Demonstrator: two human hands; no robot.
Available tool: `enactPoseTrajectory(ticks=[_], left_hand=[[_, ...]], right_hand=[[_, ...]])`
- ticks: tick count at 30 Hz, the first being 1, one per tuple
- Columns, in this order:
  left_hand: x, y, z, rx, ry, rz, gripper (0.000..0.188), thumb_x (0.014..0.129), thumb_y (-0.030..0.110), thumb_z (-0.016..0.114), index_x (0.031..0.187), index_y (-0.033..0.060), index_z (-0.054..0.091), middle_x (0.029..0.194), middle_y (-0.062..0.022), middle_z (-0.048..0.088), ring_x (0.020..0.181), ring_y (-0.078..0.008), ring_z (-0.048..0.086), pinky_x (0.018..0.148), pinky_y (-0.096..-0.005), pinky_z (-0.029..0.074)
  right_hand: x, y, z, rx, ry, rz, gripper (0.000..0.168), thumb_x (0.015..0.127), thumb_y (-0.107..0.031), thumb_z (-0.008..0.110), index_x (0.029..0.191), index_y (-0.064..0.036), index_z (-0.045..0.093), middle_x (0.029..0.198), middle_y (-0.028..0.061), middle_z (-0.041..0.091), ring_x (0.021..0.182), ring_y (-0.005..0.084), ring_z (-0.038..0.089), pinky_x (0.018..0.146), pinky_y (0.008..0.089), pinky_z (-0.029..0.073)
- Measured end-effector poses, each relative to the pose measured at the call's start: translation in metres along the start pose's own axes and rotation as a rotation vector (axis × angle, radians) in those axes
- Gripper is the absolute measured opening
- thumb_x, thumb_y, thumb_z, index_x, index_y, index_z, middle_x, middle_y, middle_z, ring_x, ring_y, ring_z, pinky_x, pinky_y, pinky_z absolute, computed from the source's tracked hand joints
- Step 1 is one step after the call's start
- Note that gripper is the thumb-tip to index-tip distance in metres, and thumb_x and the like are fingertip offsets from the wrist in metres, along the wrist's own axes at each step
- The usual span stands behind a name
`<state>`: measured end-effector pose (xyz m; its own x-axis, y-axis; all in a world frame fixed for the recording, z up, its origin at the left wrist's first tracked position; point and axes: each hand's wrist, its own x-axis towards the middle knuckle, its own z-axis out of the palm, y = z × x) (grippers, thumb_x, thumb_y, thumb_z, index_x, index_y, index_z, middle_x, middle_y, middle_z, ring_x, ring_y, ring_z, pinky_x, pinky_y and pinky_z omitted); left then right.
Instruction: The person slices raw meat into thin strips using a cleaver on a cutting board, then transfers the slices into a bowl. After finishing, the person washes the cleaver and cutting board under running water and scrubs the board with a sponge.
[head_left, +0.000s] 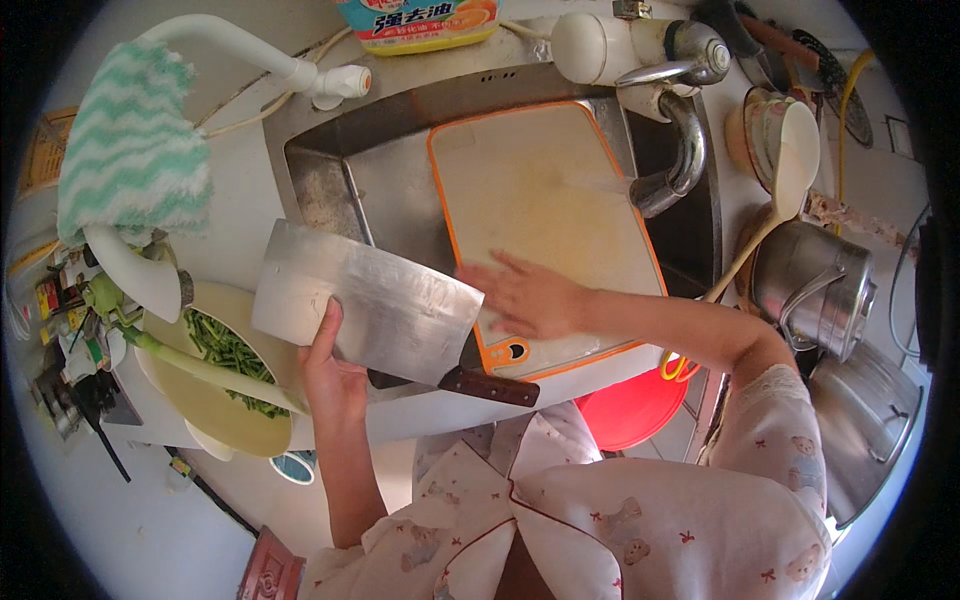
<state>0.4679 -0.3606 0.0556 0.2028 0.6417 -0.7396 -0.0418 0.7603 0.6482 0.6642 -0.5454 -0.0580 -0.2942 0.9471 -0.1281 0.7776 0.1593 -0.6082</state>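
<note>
A broad steel cleaver with a dark wooden handle is held by its blade in my left hand. My thumb lies on the blade's face and the other fingers are hidden behind it. The handle points right, toward my body. My right hand, slightly blurred, is spread over the lower left of an orange-rimmed cutting board, close to the cleaver's corner. Whether its palm touches the board cannot be told. The board leans across the steel sink, with water running onto it from the faucet.
Cut green vegetables fill a pale bowl at left, beneath a white pipe draped with a striped towel. A detergent bottle stands behind the sink. At right are a ladle and a metal pot.
</note>
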Motion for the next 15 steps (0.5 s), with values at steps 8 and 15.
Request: enactPoseTrajectory(ticks=[8, 15], left_hand=[[-0.003, 0.004, 0.013, 0.058, -0.03, 0.059, 0.047, 0.084, 0.009, 0.064, 0.126, -0.0027, 0.045, 0.12, -0.0112, 0.054, 0.112, -0.021, 0.052, 0.096, -0.0349, 0.041], [0.021, -0.004, 0.011, 0.24, -0.051, 0.066, 0.039, 0.083, 0.008, 0.066, 0.118, -0.0035, 0.052, 0.112, -0.0097, 0.059, 0.102, -0.019, 0.057, 0.088, -0.0301, 0.044]], right_hand=[[0.053, 0.157, -0.014, -0.112, 0.192, 0.15, 0.049, 0.096, -0.046, 0.034, 0.14, -0.027, 0.035, 0.149, 0.0084, 0.026, 0.139, 0.0278, 0.018, 0.114, 0.0456, 0.012], [0.028, 0.135, -0.002, -0.057, 0.311, 0.33, 0.048, 0.096, -0.035, 0.043, 0.137, -0.01, 0.039, 0.146, 0.0125, 0.031, 0.136, 0.0305, 0.026, 0.112, 0.0422, 0.02]])
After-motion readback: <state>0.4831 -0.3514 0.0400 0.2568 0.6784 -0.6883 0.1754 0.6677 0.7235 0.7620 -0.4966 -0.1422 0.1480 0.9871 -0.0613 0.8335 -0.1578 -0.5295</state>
